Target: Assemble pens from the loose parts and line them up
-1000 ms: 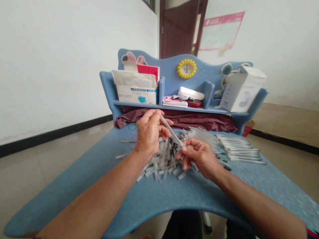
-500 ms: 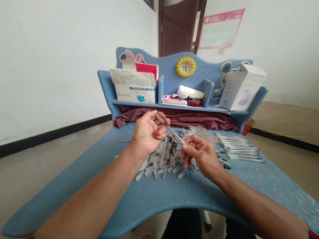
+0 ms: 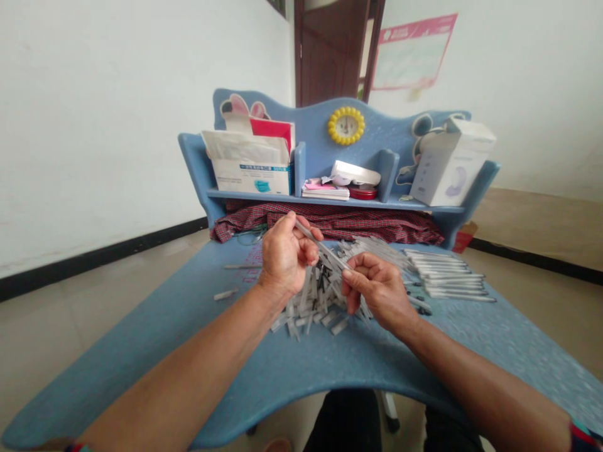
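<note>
Between my two hands runs a translucent pen (image 3: pixel 325 250), tilted down toward the right above the desk. My left hand (image 3: pixel 289 251) is closed on its upper end, thumb and fingers pinching it. The lower end is gripped between the thumb and fingers of my right hand (image 3: pixel 377 289). Beneath and behind the hands lies a heap of clear pen caps (image 3: pixel 306 311) with small black parts among them. Loose clear tubes (image 3: pixel 370 248) lie behind my right hand. To the right, several pens (image 3: pixel 455 276) are laid side by side in a row.
The blue desk (image 3: pixel 264 383) has a curved front edge. At its back stands a shelf holding a mask box (image 3: pixel 252 179), a pile of papers (image 3: pixel 325 191) and a white box (image 3: pixel 452 166). A checked cloth (image 3: pixel 377 223) is bunched below the shelf. One loose cap (image 3: pixel 226 294) lies at left.
The view has shifted slightly, so the shelf sits a little further left. My left hand has moved slightly relative to the heap; both hands keep hold of the pen.
</note>
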Available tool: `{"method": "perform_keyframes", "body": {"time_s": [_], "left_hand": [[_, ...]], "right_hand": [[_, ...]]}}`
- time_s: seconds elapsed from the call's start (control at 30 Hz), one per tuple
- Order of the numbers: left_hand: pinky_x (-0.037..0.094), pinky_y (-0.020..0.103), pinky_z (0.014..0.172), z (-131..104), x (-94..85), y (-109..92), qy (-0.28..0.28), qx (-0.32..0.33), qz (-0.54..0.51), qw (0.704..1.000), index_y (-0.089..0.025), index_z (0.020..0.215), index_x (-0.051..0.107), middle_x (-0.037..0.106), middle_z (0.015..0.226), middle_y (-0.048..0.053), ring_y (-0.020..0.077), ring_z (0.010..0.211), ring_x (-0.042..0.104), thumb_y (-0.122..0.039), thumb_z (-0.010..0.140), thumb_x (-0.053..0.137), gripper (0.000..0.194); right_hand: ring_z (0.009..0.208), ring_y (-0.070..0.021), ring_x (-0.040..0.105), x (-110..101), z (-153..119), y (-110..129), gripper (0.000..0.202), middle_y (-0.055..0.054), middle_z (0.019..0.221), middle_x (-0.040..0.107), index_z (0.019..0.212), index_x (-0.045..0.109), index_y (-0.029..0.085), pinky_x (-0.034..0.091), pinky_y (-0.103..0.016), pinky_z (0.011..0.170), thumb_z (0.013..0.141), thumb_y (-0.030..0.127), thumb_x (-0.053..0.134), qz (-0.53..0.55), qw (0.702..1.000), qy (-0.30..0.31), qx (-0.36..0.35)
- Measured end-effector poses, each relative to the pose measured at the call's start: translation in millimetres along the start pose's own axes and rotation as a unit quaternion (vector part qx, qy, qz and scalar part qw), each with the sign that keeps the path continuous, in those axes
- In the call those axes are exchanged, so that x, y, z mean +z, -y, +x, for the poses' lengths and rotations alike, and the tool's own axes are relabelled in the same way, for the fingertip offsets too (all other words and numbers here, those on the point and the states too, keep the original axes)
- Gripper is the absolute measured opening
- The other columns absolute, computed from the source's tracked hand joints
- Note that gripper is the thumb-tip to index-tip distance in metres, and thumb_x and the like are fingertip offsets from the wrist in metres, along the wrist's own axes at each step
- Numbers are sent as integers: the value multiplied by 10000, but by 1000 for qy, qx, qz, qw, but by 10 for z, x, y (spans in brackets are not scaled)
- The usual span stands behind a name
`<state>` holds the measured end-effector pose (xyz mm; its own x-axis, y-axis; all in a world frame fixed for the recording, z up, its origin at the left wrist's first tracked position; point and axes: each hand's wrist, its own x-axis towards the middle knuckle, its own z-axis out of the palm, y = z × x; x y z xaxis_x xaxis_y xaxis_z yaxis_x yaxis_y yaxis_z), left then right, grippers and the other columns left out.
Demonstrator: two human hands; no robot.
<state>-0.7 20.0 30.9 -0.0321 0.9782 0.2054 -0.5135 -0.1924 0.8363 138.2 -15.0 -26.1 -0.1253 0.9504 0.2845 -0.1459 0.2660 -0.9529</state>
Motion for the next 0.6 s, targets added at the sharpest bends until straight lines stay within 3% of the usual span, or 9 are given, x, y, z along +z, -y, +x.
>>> {"method": "perform_keyframes", "body": {"time_s": [0.2,0.37,0.6], "left_hand": [[323,186,311,34,-34,3,8,15,-2,1000,-160,708,493,608,556,12,78,286,437,-324,877,390,256],[365,188,345,68,-70,27,48,43,-7,998,-139,777,547,635,620,38,81,343,483,-370,870,458,265],[429,156,444,68,-53,17,95,18,8,995,-112,864,581,669,742,54,66,488,551,-136,786,560,84]], "right_hand": [[317,-96,536,-8,41,5,270,44,527,617,753,491,176,395,-182,312,745,390,656,-10,1000,6,1],[301,-90,517,-86,94,25,280,51,521,608,785,479,183,375,-172,296,747,400,651,-35,999,36,9],[303,-78,485,-325,113,231,300,66,504,572,876,511,178,332,-160,294,747,408,653,-154,986,63,18]]}}
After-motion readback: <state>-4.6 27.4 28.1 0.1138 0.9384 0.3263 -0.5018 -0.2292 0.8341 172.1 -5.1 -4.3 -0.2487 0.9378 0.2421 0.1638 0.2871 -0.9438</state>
